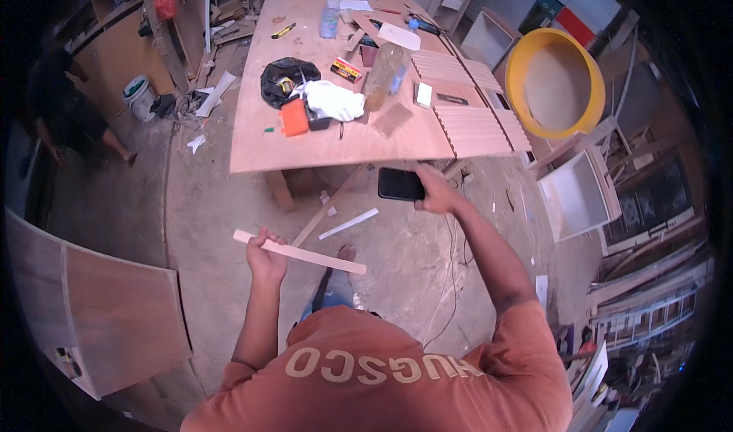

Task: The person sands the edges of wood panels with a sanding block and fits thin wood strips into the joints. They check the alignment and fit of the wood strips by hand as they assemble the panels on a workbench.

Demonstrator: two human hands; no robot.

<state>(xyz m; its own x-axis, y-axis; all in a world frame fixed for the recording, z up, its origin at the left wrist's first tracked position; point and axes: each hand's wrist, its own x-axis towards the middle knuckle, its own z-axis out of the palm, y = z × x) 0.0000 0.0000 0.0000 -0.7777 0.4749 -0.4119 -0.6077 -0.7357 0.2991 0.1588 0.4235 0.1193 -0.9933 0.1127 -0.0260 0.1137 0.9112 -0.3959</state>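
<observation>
My left hand (266,259) is closed round a flat, pale wooden strip (321,259) near its left end. The strip slants down to the right in front of my body. My right hand (437,190) grips the right end of a black smartphone (399,184), whose dark screen faces up. The phone is just in front of the near edge of the wooden worktable (305,153). On the table, nearest the hands, are an orange plastic case (293,117), a white cloth (334,101), a black plastic bag (286,81) and a small flat wooden piece (392,120).
A plastic bottle (330,12) and a yellow cutter knife (283,31) lie farther up the table. A big yellow round frame (555,83) stands right. Wooden panels (122,310) rise at the left. A white strip (349,224) and a cable (453,279) lie on the floor. Another person (72,104) is far left.
</observation>
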